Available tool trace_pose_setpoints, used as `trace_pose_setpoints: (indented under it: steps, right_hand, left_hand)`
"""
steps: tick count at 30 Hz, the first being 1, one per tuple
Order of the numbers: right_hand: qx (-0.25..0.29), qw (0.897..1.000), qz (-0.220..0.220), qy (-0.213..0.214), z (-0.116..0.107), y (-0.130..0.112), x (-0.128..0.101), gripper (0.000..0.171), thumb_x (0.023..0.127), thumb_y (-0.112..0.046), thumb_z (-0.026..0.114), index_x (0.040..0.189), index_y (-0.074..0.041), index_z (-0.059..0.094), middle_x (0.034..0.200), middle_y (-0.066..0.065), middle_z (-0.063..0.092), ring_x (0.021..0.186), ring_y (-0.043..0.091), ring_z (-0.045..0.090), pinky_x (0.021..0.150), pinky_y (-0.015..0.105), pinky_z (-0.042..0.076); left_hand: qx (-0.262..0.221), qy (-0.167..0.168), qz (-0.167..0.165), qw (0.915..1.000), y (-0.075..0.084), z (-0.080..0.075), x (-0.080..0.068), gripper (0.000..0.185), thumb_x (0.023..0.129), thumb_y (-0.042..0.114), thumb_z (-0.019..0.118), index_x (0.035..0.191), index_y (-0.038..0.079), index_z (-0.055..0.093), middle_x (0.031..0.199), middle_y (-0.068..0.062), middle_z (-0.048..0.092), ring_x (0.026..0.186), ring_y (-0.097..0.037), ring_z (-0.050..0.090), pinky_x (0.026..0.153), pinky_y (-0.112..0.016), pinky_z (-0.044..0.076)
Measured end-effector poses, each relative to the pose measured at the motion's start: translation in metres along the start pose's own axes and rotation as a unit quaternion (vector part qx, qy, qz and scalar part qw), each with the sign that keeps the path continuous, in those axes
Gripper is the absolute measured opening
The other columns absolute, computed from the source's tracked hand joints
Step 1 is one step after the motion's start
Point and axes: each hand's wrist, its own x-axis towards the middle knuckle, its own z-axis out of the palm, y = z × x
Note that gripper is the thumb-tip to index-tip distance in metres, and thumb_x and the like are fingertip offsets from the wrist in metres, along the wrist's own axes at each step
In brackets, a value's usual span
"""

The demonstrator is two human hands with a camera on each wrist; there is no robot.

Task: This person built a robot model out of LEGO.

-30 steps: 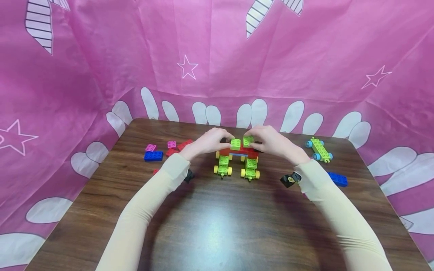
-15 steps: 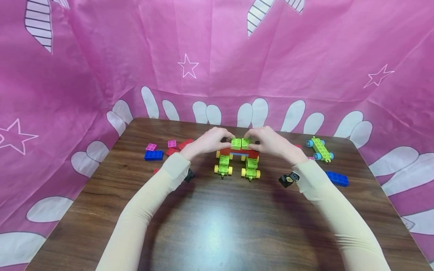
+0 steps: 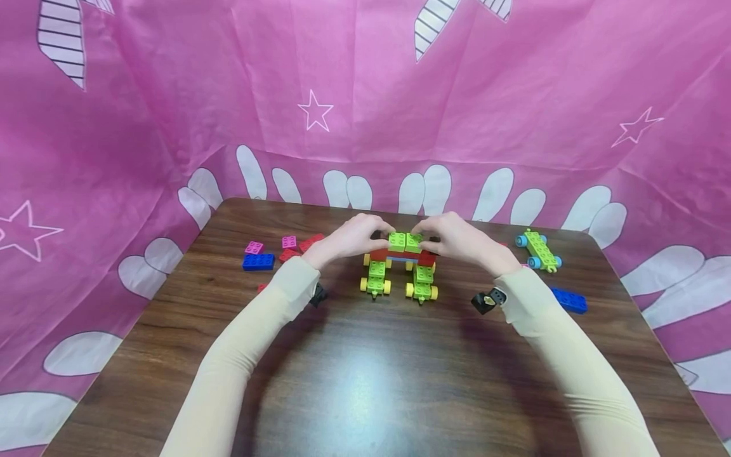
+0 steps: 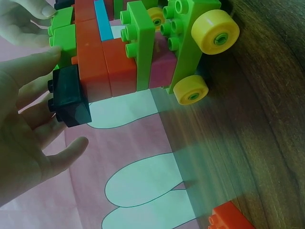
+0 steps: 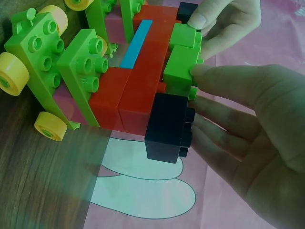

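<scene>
Now that the two green bricks [image 3: 405, 241], apart a second ago, are sitting side by side and touching on the red deck [image 3: 402, 256] of the wheeled build [image 3: 400, 270], I am judging them seated. I am pinching one with my left hand [image 3: 356, 236], the other with my right hand [image 3: 454, 238], fingers curled at their edges.

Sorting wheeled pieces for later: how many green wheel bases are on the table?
3: two with yellow wheels under the red build, left one and right one; a loose one with blue wheels at the far right. Others may be hidden behind the hands.
</scene>
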Motion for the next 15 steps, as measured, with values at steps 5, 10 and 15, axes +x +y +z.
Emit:
trace_pose_setpoints:
  steps: [5, 10, 15]
  right_hand:
    - [0.000, 1.000, -0.005, 0.000, 0.0001, 0.0017, 0.0003, 0.021, 0.088, -0.009, 0.073, 0.109, -0.003, 0.073, 0.101, 0.009, 0.076, 0.087, 0.020, 0.071, 0.077, 0.038, 0.059]
    - [-0.003, 1.000, -0.007, 0.008, 0.0006, 0.0014, 0.0016, 0.022, 0.087, -0.010, 0.074, 0.108, -0.002, 0.073, 0.102, 0.011, 0.076, 0.086, 0.021, 0.073, 0.076, 0.039, 0.060]
    - [-0.008, 1.000, -0.005, 0.005, 0.0000, 0.0012, 0.0030, 0.024, 0.087, -0.012, 0.075, 0.109, -0.001, 0.074, 0.104, 0.013, 0.076, 0.090, 0.024, 0.073, 0.079, 0.040, 0.060]
  left_hand:
    - [0.001, 0.000, 0.002, 1.0000, -0.0004, -0.0004, 0.0000, 0.037, 0.096, 0.023, 0.066, 0.129, 0.008, 0.066, 0.130, -0.007, 0.068, 0.122, -0.020, 0.062, 0.106, -0.037, 0.050]
    - [-0.001, -0.001, 0.002, 1.0000, -0.0009, -0.0015, -0.0002, 0.037, 0.096, 0.023, 0.065, 0.129, 0.007, 0.066, 0.130, -0.008, 0.068, 0.123, -0.021, 0.061, 0.106, -0.037, 0.049]
    - [-0.001, -0.004, -0.001, 1.0000, -0.0009, -0.0020, -0.0001, 0.037, 0.096, 0.023, 0.065, 0.130, 0.007, 0.065, 0.131, -0.008, 0.067, 0.124, -0.021, 0.061, 0.107, -0.037, 0.049]
